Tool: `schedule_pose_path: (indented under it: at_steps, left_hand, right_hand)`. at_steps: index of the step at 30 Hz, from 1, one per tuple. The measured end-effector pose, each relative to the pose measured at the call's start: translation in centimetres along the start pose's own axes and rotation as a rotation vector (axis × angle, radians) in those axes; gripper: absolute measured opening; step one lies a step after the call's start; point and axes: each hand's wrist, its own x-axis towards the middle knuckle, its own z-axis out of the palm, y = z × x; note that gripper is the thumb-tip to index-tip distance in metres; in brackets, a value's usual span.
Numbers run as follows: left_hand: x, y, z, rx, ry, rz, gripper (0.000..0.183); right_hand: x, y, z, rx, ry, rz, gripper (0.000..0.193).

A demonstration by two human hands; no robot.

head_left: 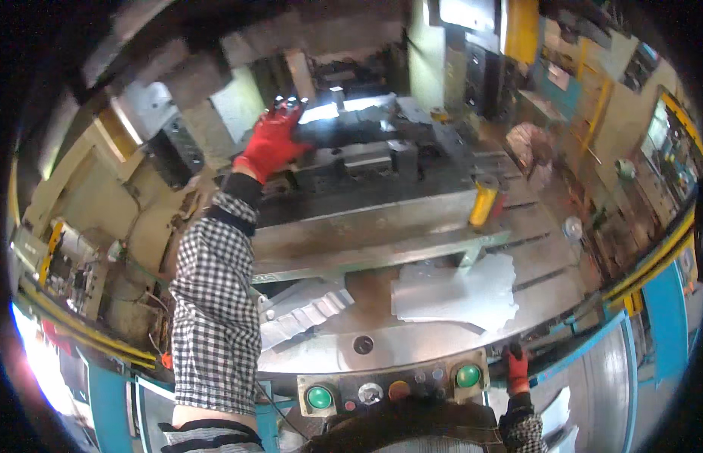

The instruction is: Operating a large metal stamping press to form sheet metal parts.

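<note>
My left hand (272, 143), in a red glove with dark fingertips, reaches far forward over the dark metal die (359, 170) of a press. Its fingers are spread and the thumb stands apart; nothing shows in its grasp. Bright metal strips (351, 106) lie beyond the die, just right of the fingertips. Low on the right, my right hand (519, 368), gloved likewise, is at the bench edge beside the control panel (393, 389). Its dark fingertips are bunched together, and what they hold, if anything, is too small to make out.
Flat silver sheet pieces (453, 298) and a ridged metal part (310, 318) lie on the near bed. A yellow cylinder (484, 202) stands at the die's right. Green buttons (319, 397) sit on the panel. Yellow rails (646, 264) and blue frames (623, 347) flank me.
</note>
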Motion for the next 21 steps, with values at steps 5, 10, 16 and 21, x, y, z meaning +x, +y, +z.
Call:
schedule_pose_path:
  at_steps: [5, 10, 16, 21]
  left_hand:
    - [-0.9, -2.7, 0.9, -0.604, -0.021, 0.109, 0.038]
    - [-4.0, -1.2, -0.9, -0.314, 0.231, 0.015, 0.039]
    - [-17.4, -2.9, -5.2, -0.562, 0.310, -0.332, 0.041]
    - [-32.9, -5.2, -7.8, -0.523, 0.327, -0.735, 0.046]
  right_hand:
    - [-0.4, -7.3, 2.1, 0.037, 0.016, -0.088, 0.030]
    - [3.1, -11.7, 2.6, 0.312, -0.124, 0.101, 0.025]
    - [8.3, -10.9, 4.9, -0.531, -0.026, 0.159, 0.056]
    - [5.3, -11.7, 6.0, -0.141, -0.186, 0.275, 0.039]
